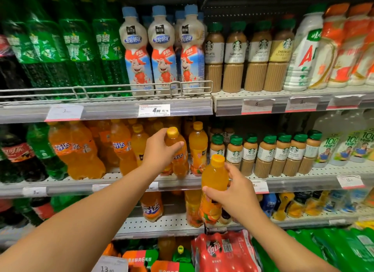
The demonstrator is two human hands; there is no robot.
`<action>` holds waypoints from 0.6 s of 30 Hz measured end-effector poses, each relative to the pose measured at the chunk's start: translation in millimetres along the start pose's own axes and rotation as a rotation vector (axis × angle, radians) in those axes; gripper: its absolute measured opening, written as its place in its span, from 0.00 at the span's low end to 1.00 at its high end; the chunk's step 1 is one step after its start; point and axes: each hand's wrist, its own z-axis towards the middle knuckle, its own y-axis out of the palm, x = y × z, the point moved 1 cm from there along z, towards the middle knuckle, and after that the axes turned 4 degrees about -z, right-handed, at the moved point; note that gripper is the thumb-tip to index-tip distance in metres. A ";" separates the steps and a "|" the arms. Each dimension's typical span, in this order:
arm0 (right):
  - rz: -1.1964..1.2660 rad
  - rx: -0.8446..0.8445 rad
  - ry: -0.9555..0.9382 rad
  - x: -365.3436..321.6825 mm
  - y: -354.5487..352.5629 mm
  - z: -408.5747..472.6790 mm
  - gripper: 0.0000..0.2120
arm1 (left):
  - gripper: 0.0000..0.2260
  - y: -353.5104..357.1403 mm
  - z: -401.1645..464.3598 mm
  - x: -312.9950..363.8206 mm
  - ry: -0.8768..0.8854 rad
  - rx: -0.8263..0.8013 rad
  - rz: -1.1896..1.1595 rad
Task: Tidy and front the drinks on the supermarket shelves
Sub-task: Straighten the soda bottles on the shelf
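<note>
Your left hand (159, 148) holds its grip closed round the neck of an orange Fanta bottle (178, 150), which stands on the middle shelf (121, 182) at centre frame. Your right hand (232, 192) holds its grip closed round an orange juice bottle (214, 182) with a yellow cap, held in the air in front of the middle shelf edge, lower centre.

Readable labels: the brown coffee bottles (234, 57) on the top shelf read "CAFFE LATTE" under the Starbucks logo, and one reads "CHEESE LATTE". The price tag (153, 110) on the top shelf rail reads "4.00". A further juice bottle (198, 148) stands just right of the Fanta bottle. Green Sprite bottles (77, 51) fill the upper left. Strawberry milk bottles (164, 51) with blue caps stand behind a wire rail. A red multipack (224, 251) sits at bottom centre.
</note>
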 end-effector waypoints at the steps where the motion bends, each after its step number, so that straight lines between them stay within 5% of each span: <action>1: -0.004 -0.001 -0.006 -3.4 0.9 0.9 0.39 | 0.11 -4.2 -5.3 0.5 0.021 0.007 -0.014; 9: -0.326 -0.108 -0.150 -46.3 3.0 37.1 0.48 | 0.12 -74.5 -22.5 -3.9 0.050 0.002 -0.061; 18: -0.284 0.103 -0.134 -88.8 58.1 92.1 0.41 | 0.14 -147.8 -45.4 -68.8 -0.025 0.037 -0.032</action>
